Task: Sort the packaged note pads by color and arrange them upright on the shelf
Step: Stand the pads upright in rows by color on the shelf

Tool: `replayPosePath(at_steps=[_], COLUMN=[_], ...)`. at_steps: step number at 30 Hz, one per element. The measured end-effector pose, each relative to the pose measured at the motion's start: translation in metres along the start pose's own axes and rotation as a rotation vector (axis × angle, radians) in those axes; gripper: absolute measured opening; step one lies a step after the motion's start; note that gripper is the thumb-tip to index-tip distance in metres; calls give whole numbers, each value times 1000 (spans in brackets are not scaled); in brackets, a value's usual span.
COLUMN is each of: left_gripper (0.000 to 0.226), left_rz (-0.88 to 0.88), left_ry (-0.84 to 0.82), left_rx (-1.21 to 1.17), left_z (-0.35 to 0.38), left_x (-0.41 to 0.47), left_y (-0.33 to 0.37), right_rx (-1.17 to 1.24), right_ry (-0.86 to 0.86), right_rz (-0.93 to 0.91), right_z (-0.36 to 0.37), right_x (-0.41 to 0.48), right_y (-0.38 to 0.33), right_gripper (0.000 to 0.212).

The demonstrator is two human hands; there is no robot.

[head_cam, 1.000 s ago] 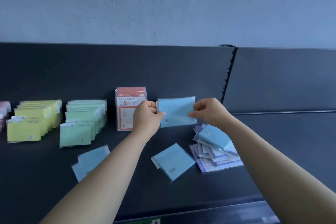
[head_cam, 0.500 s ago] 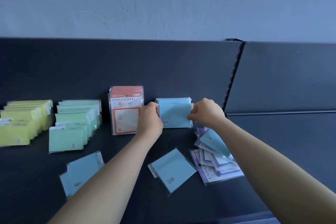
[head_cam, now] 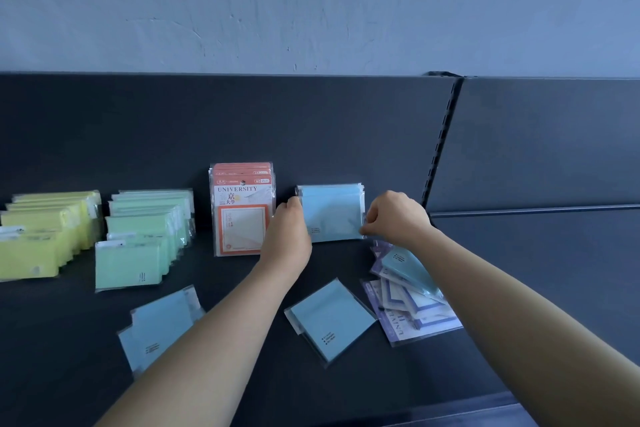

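Note:
A small stack of blue note pads (head_cam: 332,211) stands upright against the shelf's dark back panel. My left hand (head_cam: 289,232) pinches its left edge and my right hand (head_cam: 394,218) pinches its lower right corner. To the left stand upright rows of orange-red pads (head_cam: 242,208), green pads (head_cam: 145,236) and yellow pads (head_cam: 45,236). One blue pad (head_cam: 332,321) lies flat in front, and more blue pads (head_cam: 156,326) lie flat at the lower left, partly under my left forearm. At the right sits a loose pile of purple pads (head_cam: 412,305) with a blue pad (head_cam: 410,267) on top.
The dark shelf board (head_cam: 242,374) runs to a front lip at the bottom. A slotted upright post (head_cam: 441,146) divides the back panel; the neighbouring shelf bay (head_cam: 536,253) lies to its right. A pale wall rises above.
The blue pad held in the air by both hands has been lowered and set upright against the back panel with other blue pads. Both hands stay on its edges.

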State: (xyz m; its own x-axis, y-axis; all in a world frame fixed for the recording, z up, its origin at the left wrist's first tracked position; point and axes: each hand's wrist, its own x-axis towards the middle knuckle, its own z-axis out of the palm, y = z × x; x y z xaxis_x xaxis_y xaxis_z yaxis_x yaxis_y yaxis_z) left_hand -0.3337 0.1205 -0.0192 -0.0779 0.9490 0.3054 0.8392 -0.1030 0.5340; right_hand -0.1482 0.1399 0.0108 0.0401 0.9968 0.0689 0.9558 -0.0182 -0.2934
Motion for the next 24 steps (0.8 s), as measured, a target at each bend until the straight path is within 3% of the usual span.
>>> replayPosePath(at_steps=[3, 8, 15, 24], left_gripper=[37, 37, 34, 48], left_rz=[5, 17, 31, 34], left_ry=[-2, 11, 32, 50], left_rx=[29, 87, 64, 50], left_z=[2, 1, 3, -17], left_x=[-1, 2, 2, -10], left_y=[0, 4, 2, 15], right_rx=[-14, -6, 18, 83], right_ry=[-8, -37, -38, -1], right_rz=[-5, 18, -1, -21], right_z=[1, 2, -1, -21], right_x=[0, 3, 4, -15], right_y=[-1, -4, 1, 8], right_gripper=[13, 29, 14, 30])
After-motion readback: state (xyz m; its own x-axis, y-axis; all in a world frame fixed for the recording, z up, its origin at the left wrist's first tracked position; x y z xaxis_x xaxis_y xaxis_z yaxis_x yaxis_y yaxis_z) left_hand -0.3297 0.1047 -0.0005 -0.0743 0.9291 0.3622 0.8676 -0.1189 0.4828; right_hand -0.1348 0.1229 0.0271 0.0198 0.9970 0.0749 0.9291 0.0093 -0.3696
